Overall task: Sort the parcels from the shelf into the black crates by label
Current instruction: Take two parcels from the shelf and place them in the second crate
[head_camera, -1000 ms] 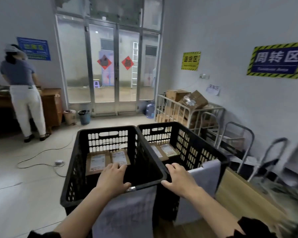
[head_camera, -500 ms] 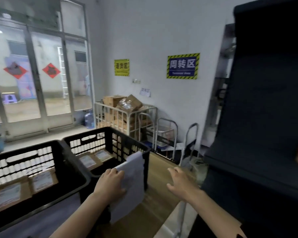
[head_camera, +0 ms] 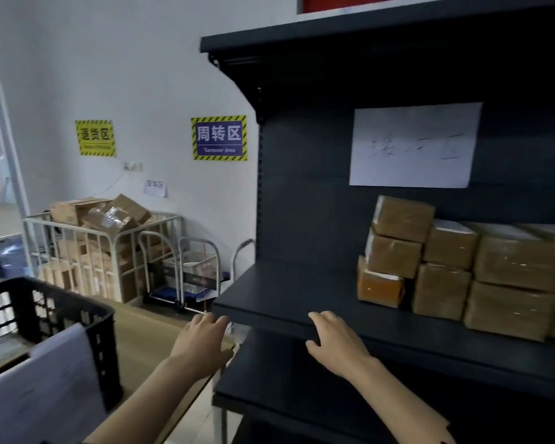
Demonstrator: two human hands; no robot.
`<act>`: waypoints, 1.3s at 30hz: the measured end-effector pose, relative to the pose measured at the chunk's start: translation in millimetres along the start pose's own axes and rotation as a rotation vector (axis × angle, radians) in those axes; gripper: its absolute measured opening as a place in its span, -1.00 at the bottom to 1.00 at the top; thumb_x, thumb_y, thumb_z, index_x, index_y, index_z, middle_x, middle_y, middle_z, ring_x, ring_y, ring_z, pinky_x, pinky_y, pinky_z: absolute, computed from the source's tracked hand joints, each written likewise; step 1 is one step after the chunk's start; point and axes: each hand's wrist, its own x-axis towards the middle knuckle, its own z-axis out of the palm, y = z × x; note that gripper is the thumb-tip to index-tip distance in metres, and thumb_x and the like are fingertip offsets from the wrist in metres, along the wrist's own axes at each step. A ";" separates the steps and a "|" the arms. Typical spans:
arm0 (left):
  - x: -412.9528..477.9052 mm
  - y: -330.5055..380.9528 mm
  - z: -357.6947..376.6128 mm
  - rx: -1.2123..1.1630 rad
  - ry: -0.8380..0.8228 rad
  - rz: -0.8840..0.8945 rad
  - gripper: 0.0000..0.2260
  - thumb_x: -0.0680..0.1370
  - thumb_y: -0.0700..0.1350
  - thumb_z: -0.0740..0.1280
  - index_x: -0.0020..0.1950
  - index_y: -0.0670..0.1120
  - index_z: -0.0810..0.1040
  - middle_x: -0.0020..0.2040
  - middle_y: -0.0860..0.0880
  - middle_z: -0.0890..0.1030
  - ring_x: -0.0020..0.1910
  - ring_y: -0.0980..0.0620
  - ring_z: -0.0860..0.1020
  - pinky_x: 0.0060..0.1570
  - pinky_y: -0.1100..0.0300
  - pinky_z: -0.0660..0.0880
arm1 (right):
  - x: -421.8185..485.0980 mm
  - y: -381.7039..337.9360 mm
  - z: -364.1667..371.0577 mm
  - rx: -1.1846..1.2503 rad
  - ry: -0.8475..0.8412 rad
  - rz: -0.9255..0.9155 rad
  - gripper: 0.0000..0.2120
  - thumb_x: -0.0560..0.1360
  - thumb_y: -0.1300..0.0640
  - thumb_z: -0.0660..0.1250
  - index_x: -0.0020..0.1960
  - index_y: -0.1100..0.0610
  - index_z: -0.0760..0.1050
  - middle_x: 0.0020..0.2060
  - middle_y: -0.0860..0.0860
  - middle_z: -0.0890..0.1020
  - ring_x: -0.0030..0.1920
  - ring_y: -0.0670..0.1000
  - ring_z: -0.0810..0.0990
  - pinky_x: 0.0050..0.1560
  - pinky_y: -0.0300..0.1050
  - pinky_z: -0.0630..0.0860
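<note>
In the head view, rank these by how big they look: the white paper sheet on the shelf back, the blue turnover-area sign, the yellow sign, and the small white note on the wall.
1. White paper sheet, largest, though it's nearest the camera.
2. Blue sign.
3. Yellow sign, slightly smaller; farther along the wall, so unsure.
4. Small white note, smallest.

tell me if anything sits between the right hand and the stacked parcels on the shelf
Nothing visible does. The right hand is empty at the front edge of the dark shelf, and the board between it and the brown parcels, stacked farther right and back, is bare. The left hand hangs off the shelf's left corner.
</note>
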 end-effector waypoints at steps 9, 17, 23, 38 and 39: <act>53.7 121.3 11.6 -0.042 -0.027 0.110 -0.50 0.48 0.07 0.27 0.38 -0.02 0.28 0.31 -0.05 0.38 0.37 -0.08 0.28 0.31 0.11 0.28 | -13.5 120.2 -52.9 -0.033 0.046 0.105 -0.49 0.56 0.00 0.19 0.45 0.07 0.15 0.38 0.03 0.31 0.35 0.04 0.33 0.22 -0.09 0.39; 97.7 185.8 6.5 -0.073 -0.006 0.181 -0.47 0.50 0.07 0.25 0.43 -0.03 0.24 0.33 -0.06 0.37 0.38 -0.07 0.26 0.30 0.12 0.29 | -14.8 180.0 -91.0 -0.028 0.122 0.172 -0.48 0.55 0.00 0.21 0.45 0.06 0.16 0.36 0.02 0.33 0.32 0.03 0.36 0.21 -0.11 0.41; 131.3 209.9 -0.9 -0.115 0.026 0.214 -0.46 0.50 0.08 0.25 0.44 -0.03 0.23 0.34 -0.05 0.37 0.38 -0.06 0.26 0.29 0.12 0.31 | -3.2 203.7 -112.6 -0.037 0.185 0.217 -0.44 0.55 -0.02 0.22 0.48 0.05 0.12 0.42 0.01 0.29 0.38 0.01 0.31 0.27 -0.10 0.38; 256.4 257.2 -44.0 -0.598 0.076 0.342 -0.48 0.57 0.14 0.19 0.44 -0.11 0.28 0.40 -0.10 0.38 0.40 -0.08 0.31 0.33 0.04 0.32 | 75.0 225.3 -188.0 -0.157 0.585 0.298 -0.46 0.56 -0.12 0.16 0.45 0.10 0.20 0.40 0.06 0.35 0.38 0.04 0.34 0.34 -0.05 0.33; 263.1 259.3 -46.0 -0.660 0.065 0.341 -0.51 0.58 0.14 0.17 0.42 -0.11 0.31 0.38 -0.08 0.41 0.39 -0.07 0.34 0.32 0.05 0.32 | 81.9 225.0 -191.0 -0.147 0.604 0.304 -0.46 0.56 -0.13 0.14 0.45 0.11 0.21 0.39 0.06 0.36 0.38 0.04 0.35 0.33 -0.05 0.33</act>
